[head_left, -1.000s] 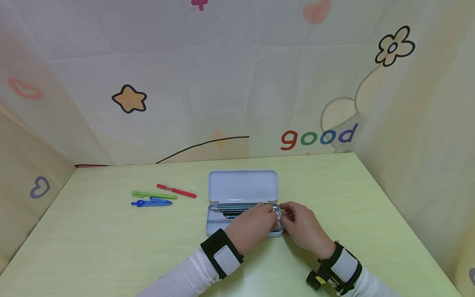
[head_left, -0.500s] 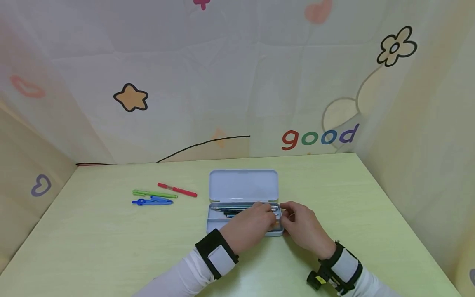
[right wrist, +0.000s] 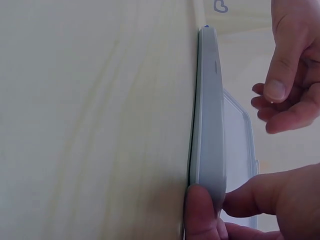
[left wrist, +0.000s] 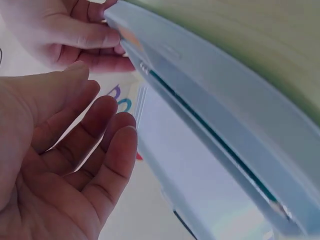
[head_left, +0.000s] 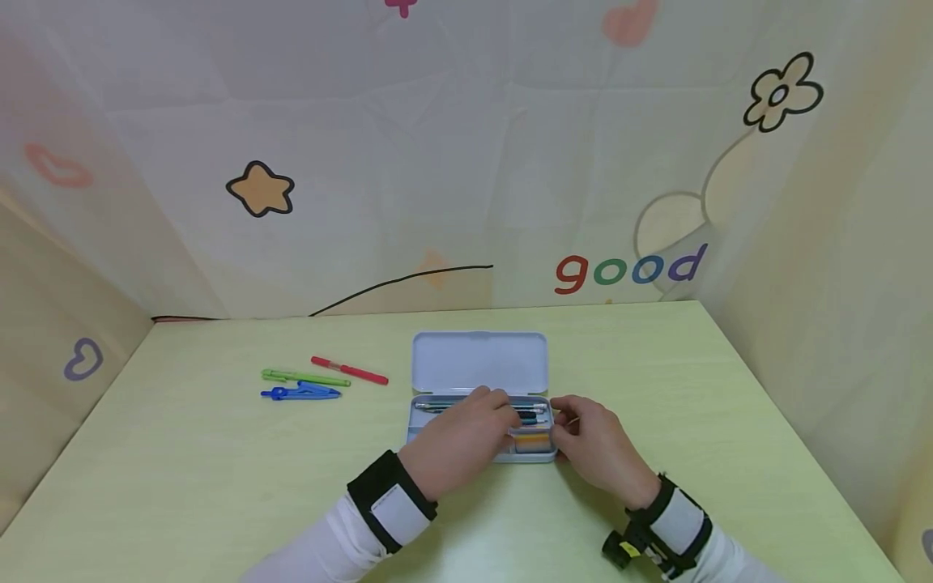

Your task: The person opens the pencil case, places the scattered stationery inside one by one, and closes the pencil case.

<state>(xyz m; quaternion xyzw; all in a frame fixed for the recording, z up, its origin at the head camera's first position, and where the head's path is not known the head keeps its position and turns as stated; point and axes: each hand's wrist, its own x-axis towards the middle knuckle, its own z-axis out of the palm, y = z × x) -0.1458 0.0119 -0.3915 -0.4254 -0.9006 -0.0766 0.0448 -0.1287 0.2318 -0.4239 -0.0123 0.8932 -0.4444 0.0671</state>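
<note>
A pale blue pencil case (head_left: 481,458) lies open on the table, its lid (head_left: 479,360) folded back. My left hand (head_left: 459,445) hovers over the case with relaxed, parted fingers. Nothing lies between them in the left wrist view, where a dark green pencil (left wrist: 210,135) shows along the case. Several pencils fill the rear compartment, partly hidden by that hand. An orange and yellow block (head_left: 532,442), like an eraser, sits in the front compartment's right end. My right hand (head_left: 598,444) holds the case's right end, thumb and fingers at its wall (right wrist: 210,115) in the right wrist view.
Left of the case lie a red pen (head_left: 350,370), a light green pen (head_left: 306,378) and a blue drawing compass (head_left: 300,392). A patterned cloth (head_left: 394,194) hangs behind the table (head_left: 219,478) and along both its sides.
My left hand has drawn back leftward from the case's right end, uncovering the orange and yellow block. The right hand keeps its hold on the case.
</note>
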